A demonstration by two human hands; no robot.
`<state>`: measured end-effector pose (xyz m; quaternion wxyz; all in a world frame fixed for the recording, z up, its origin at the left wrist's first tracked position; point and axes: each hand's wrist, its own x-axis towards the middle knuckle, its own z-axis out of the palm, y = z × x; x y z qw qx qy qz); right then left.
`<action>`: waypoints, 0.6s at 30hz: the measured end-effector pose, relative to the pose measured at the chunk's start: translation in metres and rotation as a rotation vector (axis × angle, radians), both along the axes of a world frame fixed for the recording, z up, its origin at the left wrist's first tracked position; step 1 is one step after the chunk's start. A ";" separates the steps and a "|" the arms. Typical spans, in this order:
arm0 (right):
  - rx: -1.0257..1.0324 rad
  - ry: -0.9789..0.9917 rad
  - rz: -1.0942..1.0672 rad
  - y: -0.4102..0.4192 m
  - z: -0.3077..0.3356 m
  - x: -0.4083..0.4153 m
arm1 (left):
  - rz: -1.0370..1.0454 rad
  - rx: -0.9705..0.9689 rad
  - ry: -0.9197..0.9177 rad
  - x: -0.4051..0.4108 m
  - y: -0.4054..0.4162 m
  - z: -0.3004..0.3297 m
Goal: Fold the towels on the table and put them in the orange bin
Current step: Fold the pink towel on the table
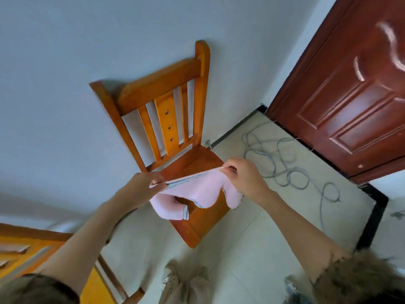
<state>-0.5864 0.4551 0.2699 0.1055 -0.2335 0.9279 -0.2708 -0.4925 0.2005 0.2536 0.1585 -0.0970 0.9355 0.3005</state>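
A pink towel point(197, 190) with a striped grey border hangs stretched between my two hands, above the seat of a wooden chair point(197, 218). My left hand point(144, 187) pinches the towel's left corner. My right hand point(243, 176) pinches the right corner. The top edge is pulled taut, and the rest sags in loose folds toward the seat. No orange bin is in view.
The chair's slatted back point(162, 102) leans against a pale wall. A dark red door point(346, 88) stands at the right. A grey cable point(282, 163) lies coiled on the tiled floor. Another piece of orange wooden furniture point(26, 255) is at the lower left. Feet in slippers point(186, 281) show below.
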 end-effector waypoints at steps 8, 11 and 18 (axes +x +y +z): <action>-0.252 0.117 0.011 -0.012 0.119 -0.004 | 0.118 0.018 0.239 0.038 -0.019 0.133; -0.313 0.173 0.100 -0.016 0.151 0.001 | 0.188 -0.032 0.310 0.071 -0.019 0.162; -0.415 0.184 0.327 -0.045 0.201 0.039 | 0.438 -0.152 0.445 0.168 -0.009 0.203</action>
